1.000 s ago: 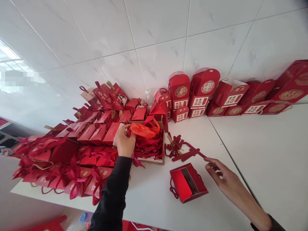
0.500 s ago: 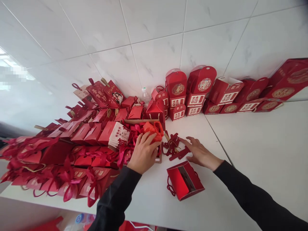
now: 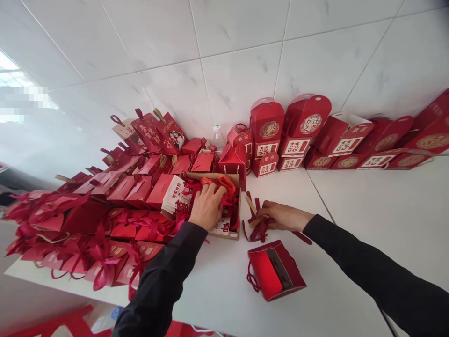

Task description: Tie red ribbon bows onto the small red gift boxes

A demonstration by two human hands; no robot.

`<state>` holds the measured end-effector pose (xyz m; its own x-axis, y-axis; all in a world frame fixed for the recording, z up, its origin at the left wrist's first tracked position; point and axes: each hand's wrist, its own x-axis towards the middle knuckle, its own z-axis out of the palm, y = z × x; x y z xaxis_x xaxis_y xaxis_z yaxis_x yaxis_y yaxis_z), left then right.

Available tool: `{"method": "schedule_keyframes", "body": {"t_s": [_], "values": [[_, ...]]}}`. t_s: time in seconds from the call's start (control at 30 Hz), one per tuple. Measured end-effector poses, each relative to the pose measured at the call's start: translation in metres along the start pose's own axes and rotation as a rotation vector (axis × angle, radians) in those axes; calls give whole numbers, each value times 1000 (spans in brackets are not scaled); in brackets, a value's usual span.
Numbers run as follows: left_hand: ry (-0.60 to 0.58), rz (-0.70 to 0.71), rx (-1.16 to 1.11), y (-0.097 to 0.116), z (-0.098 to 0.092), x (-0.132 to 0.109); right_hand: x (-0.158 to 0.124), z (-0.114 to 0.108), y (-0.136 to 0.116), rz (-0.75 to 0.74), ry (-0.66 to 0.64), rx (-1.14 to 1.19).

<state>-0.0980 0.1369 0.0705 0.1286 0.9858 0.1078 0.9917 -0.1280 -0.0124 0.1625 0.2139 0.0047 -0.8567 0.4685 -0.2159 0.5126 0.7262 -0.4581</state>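
My left hand (image 3: 207, 206) reaches into a small cardboard box (image 3: 239, 206) of red ribbons (image 3: 228, 186). Its fingers curl down among them; the tips are hidden, so what they grip cannot be made out. White printed cards (image 3: 175, 194) stand at the box's left end, and another card (image 3: 222, 226) lies inside near the front. To the right, my right hand (image 3: 283, 216) is closed on some of the dark red and tan strap strips (image 3: 259, 223) piled on the table. Just below it lies an open red gift box (image 3: 275, 270) with a cord handle, its inside facing up.
Rows of filled red gift boxes (image 3: 119, 189) with ribbon bows cover the left side. More red boxes (image 3: 296, 133) are stacked along the tiled wall (image 3: 242, 65). A clear bottle (image 3: 219, 136) stands behind them. A seam crosses the white table (image 3: 358, 220) at right.
My right hand has moved onto the strips, closed and shifted them about. My left hand has sunk deeper into the ribbons, and the orange-red bundle sits lower. The view has shifted slightly.
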Motion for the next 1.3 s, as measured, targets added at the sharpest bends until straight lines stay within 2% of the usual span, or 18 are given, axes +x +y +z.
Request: {"method": "schedule_keyframes", "body": {"t_s": [0.37, 0.53, 0.77, 0.9, 1.03, 1.17, 1.3], "values": [[-1, 96, -92, -22, 7, -12, 2, 17, 8, 112, 130, 72], [-5, 80, -125, -15, 7, -13, -4, 7, 17, 136, 264, 127], [-22, 42, -168, 1, 5, -15, -14, -22, 18, 228, 550, 244], [-14, 15, -213, -7, 4, -13, -17, -42, 6, 256, 701, 320], [5, -21, -257, -20, 7, -10, -17, -64, -18, 241, 811, 417], [23, -70, -302, -23, 11, -9, -11, -79, -51, 191, 839, 504], [-15, -108, -331, -15, 10, -10, 1, -81, -78, 176, 875, 561]]}}
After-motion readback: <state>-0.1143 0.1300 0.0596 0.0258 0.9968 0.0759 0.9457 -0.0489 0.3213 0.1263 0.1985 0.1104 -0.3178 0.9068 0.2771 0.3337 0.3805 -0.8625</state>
